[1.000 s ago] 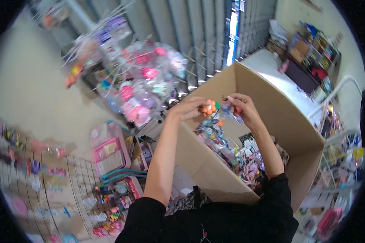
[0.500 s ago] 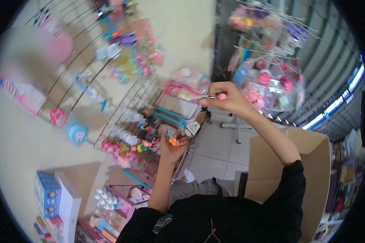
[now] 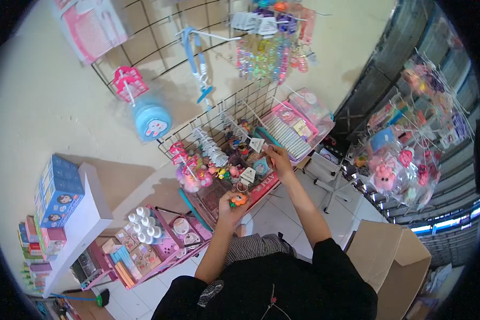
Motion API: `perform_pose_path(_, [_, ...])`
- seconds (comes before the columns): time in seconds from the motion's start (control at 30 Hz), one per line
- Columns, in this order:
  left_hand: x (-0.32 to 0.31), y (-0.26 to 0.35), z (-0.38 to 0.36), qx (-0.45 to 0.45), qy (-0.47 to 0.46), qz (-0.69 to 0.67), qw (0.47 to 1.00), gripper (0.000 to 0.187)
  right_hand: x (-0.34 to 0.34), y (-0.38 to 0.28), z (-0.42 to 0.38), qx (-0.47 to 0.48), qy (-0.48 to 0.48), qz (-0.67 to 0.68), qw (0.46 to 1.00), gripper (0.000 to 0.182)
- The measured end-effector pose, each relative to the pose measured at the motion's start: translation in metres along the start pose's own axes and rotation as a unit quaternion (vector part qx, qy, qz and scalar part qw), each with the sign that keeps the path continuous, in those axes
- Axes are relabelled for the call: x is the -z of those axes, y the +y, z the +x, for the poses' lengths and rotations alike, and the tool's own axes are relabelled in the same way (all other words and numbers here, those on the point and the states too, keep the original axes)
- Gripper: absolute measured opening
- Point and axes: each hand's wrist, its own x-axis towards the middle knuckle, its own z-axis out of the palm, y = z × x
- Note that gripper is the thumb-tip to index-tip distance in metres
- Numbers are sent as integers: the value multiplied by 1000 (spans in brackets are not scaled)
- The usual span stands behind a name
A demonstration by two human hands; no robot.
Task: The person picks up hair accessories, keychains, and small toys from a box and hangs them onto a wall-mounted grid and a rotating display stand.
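My left hand (image 3: 230,209) is closed around an orange keychain figure (image 3: 239,199), whose metal ring and white tag (image 3: 247,176) stick up above the fingers. To its upper right, my right hand (image 3: 278,160) pinches something by a white card tag (image 3: 257,144); a small light-blue item (image 3: 261,166) hangs just below the fingers. Both hands are in front of a wire rack (image 3: 224,114) with rows of small figure keychains (image 3: 230,172) and pink pompom items (image 3: 193,176).
A pink basket (image 3: 290,125) of packed goods sits beyond my right hand. A pink cart (image 3: 165,250) with white bottles (image 3: 144,224) stands lower left. An open cardboard box (image 3: 376,248) is at the right, below a stand of hanging bags (image 3: 400,165).
The view has turned left and down. My right hand has come down from beside the pink basket toward my left hand, and the pink-tipped item it held no longer shows there.
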Motion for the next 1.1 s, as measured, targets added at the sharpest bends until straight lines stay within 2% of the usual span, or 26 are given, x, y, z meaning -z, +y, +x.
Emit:
perform_pose_path(0.1, [-4,8,-1,24,16,22,999,14,-3,17,9,1,15,36,999,22])
perform_pose_path(0.17, [-8,8,1,-30,65,25,997,7,-2,24,13,0,15,42,999,23])
perform_pose_path(0.23, [-13,8,2,-28,74,12,997,6,-1,29,16,3,49,72,996,23])
perform_pose_path(0.4, [-9,10,9,-29,68,6,997,6,-1,40,17,13,59,88,994,23])
perform_pose_path(0.5, [-4,7,15,-22,97,-19,995,4,-6,43,21,15,80,103,991,23])
perform_pose_path(0.63, [2,6,23,31,86,-61,994,4,-6,50,27,25,100,134,986,25])
perform_pose_path(0.77, [5,3,24,41,68,-71,994,6,-8,49,27,-1,93,158,983,24])
perform_pose_path(0.83, [6,2,27,42,63,-68,995,7,-8,54,29,-11,78,224,971,24])
perform_pose_path(0.93, [-5,2,30,59,68,-62,994,9,-10,58,31,-12,64,249,966,24])
perform_pose_path(1.0, [-11,3,36,75,78,-59,992,9,-11,60,33,-19,48,218,975,22])
perform_pose_path(1.07, [-13,0,43,15,72,-5,997,12,-11,67,37,-28,33,186,982,21])
perform_pose_path(1.1, [-16,-2,47,15,71,-5,997,12,-12,73,42,-48,51,170,983,17])
